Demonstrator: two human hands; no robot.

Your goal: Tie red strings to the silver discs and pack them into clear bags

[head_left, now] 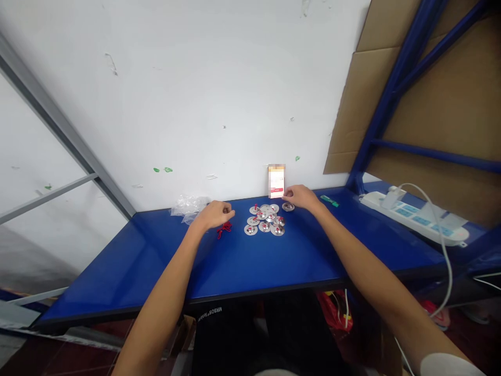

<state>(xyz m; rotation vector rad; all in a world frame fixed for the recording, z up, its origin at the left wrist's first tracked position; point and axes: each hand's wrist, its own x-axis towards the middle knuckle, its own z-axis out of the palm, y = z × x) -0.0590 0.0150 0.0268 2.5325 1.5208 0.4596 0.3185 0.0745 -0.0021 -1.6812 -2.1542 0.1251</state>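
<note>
Several silver metal discs (pixel 264 227) with domed centres and red cords, like small finger cymbals, lie in a loose heap on the blue table. Left of them, my left hand (pixel 215 214) is closed with curled fingers, above a small bundle of red cord (pixel 224 228); what it holds, if anything, is hidden. A lit phone (pixel 276 181) leans upright against the wall behind the discs. At its lower right corner are the pinched fingertips of my right hand (pixel 300 196); I cannot tell whether they grip anything. Just below that hand sits a round, ringed metallic piece (pixel 288 207).
Crumpled clear plastic (pixel 188 207) lies behind my left hand against the wall. A green tool (pixel 330 201) is right of my right hand. Farther right, a white power strip (pixel 415 216) has a cable hanging over the front edge of the table (pixel 250 266).
</note>
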